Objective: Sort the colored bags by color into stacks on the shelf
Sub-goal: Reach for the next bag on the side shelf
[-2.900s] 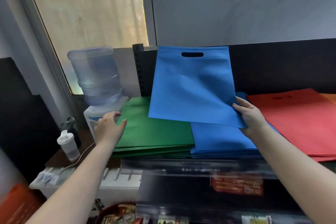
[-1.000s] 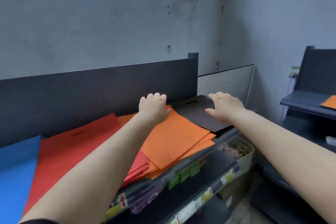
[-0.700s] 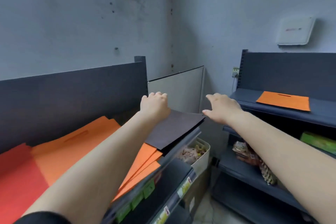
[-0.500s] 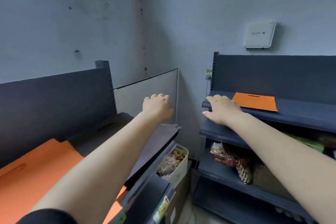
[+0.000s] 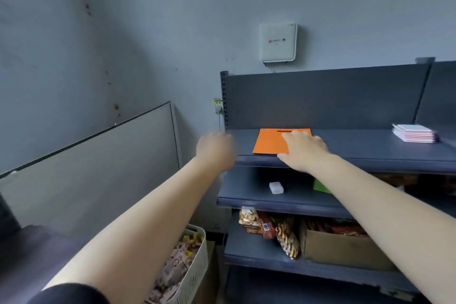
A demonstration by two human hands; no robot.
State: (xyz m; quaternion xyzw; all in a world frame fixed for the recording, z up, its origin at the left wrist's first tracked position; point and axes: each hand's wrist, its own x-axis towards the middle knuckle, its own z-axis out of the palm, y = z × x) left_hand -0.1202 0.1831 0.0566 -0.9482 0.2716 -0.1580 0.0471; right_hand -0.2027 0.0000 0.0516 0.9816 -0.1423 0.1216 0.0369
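Up on the top board of the dark blue shelf [image 5: 370, 153], seen from the head camera, lies one orange bag [image 5: 270, 142], flat, with its handle slot at the far edge. The right hand [image 5: 302, 149] is spread over the near right part of that bag, fingers straight and a little apart; it looks to rest on the bag, not curl round it. The left hand [image 5: 216, 149] hangs in the air just left of the shelf's front edge. It is blurry, so I cannot tell how its fingers are, and nothing shows in it.

Far along the same top board, to the right of the bag, sits a small pile of white and pink pads [image 5: 414, 133]. One board lower is a little white box [image 5: 276, 187]. Lower still are snack packets [image 5: 269, 226] beside a cardboard box [image 5: 345, 249]. Left of the shelf, down low, stands a white basket [image 5: 195, 276] with packets inside. On the wall above the shelf hangs a white box with a red logo [image 5: 278, 42].
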